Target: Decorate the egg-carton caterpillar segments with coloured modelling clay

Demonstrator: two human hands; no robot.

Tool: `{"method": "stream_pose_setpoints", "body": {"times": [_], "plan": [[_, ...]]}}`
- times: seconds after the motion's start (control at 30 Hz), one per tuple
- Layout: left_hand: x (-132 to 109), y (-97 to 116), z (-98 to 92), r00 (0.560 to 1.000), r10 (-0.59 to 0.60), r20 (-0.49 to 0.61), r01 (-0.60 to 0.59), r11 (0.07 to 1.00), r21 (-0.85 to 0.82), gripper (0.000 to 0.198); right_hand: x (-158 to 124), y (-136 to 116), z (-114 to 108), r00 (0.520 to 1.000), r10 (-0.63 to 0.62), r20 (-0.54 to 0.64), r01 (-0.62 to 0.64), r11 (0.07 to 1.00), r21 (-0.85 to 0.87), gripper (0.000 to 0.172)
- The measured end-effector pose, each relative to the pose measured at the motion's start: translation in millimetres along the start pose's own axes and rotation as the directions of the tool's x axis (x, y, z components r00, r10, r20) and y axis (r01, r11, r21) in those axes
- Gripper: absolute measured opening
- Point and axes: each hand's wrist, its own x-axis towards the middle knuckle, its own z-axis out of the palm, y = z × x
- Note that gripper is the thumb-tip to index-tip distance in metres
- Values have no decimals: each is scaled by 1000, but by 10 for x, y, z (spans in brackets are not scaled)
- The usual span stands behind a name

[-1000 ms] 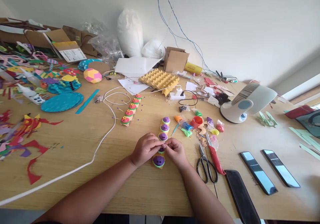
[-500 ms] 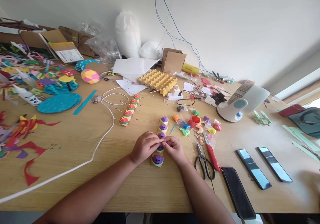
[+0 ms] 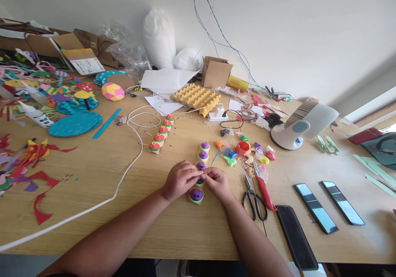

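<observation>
My left hand (image 3: 178, 179) and my right hand (image 3: 218, 181) meet fingertip to fingertip over a strip of egg-carton cups topped with purple and green clay (image 3: 200, 171). Both hands are closed in a pinch just above the strip's second-nearest cup; what they pinch is too small to see. The nearest purple cup (image 3: 196, 195) lies between my wrists. A second strip with red and green tops (image 3: 161, 134) lies further left and back.
Black scissors (image 3: 254, 201) and a red knife (image 3: 263, 188) lie right of my hands, then a phone (image 3: 296, 237) and two dark strips (image 3: 315, 208). Clay bits (image 3: 244, 150), a fan (image 3: 305, 125), a yellow egg tray (image 3: 197, 97), a white cable (image 3: 123, 174) and paper scraps (image 3: 34, 161) surround them.
My hands stay pinched over the purple strip with only tiny finger shifts; the view has wobbled slightly.
</observation>
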Motion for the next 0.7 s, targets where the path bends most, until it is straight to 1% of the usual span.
{"method": "stream_pose_setpoints", "body": {"times": [0.1,0.17,0.4,0.57,0.7], "plan": [[15,10,8,1000,4,15,-4,1000,-1,22,14,20,-1,1000,12,-18,-12,1000,21,43],[19,15,12,1000,4,22,-4,1000,4,23,14,17,-2,1000,21,-10,-20,999,50,42],[-8,14,-12,1000,22,-3,-22,1000,-15,19,-14,-66,-4,996,26,86,-41,984,174,34],[-1,48,-21,999,31,-7,-32,999,-28,18,-23,-82,-23,992,40,122,-61,983,172,33],[20,70,-14,1000,9,-21,-10,999,-39,14,-22,-38,-30,993,67,99,-82,984,159,33]]}}
